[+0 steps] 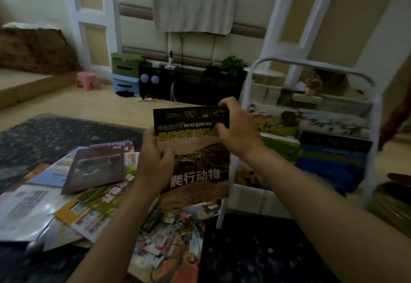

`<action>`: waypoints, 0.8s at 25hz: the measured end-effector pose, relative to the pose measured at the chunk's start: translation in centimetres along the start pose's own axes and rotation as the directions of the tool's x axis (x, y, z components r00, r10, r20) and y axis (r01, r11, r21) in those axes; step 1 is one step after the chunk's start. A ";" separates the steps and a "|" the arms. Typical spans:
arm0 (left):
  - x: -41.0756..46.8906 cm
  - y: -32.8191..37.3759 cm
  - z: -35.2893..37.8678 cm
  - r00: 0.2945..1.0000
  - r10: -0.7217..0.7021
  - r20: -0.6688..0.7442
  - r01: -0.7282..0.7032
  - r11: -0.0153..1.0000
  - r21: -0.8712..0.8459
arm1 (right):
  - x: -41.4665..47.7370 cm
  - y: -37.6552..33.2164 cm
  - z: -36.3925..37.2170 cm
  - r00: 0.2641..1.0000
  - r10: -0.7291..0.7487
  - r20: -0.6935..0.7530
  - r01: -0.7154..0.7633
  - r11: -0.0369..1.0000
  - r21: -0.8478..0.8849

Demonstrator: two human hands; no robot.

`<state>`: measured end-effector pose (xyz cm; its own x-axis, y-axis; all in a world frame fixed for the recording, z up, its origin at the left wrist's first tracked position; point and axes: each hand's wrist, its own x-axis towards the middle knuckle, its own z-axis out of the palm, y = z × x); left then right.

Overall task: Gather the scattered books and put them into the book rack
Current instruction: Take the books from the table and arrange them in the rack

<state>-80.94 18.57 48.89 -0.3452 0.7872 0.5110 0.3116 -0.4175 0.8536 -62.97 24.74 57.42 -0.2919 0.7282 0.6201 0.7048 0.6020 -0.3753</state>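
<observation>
Padded-panel wall (pixel 142 27) at the far side, pale cloth (pixel 193 5) draped over something mounted on it; tan floor (pixel 89 102) below. Dark speckled rug (pixel 44 136) covers the near floor. White metal book rack (pixel 375 127) stands at right, just beside the rug – several books (pixel 333 160) already sit in its tiers, covers facing out. Low black cabinet (pixel 189 85) runs along the far wall, with green and blue boxes (pixel 125 73) stacked at its left end. Scattered books (pixel 89 193) lie in an overlapping heap on the rug, left and near, some glossy, one dark purple cover tilted on top. Reptile book (pixel 198 160) – dark cover, brown animal photo, white and yellow Chinese title plus "BAI KE QUAN SHU" – is held upright in the air at centre, above the heap and just left of the rack, cover toward the camera. Left hand (pixel 153 162) grips its left edge about mid-height, fingers curled round the edge. Right hand (pixel 238 131) pinches the top right corner, thumb on the front, fingers over the top edge. Pink stool (pixel 86 80) sits far left on the floor.
</observation>
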 end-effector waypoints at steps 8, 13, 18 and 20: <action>1.0 12.0 13.4 0.962 0.193 0.192 -0.224 0.961 0.160 | -1.5 7.8 -17.7 0.985 -0.039 -0.168 0.008 0.984 -0.179; 0.5 15.4 21.5 0.883 0.276 0.380 -0.374 0.902 0.215 | -5.4 14.5 -24.2 0.968 0.014 -0.251 -0.082 0.962 -0.261; -0.5 14.2 26.1 0.827 0.305 0.473 -0.483 0.815 0.319 | -8.3 19.7 -24.5 0.969 0.137 -0.206 -0.209 0.900 -0.383; -0.5 13.4 26.7 0.817 0.283 0.503 -0.499 0.785 0.368 | -8.8 20.8 -23.8 0.972 0.135 -0.191 -0.202 0.895 -0.398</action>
<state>-53.00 24.70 57.39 0.2515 0.7529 0.6082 0.7426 -0.5531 0.3776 -30.37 23.08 60.60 -0.0651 0.7267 0.6839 0.9471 0.2609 -0.1870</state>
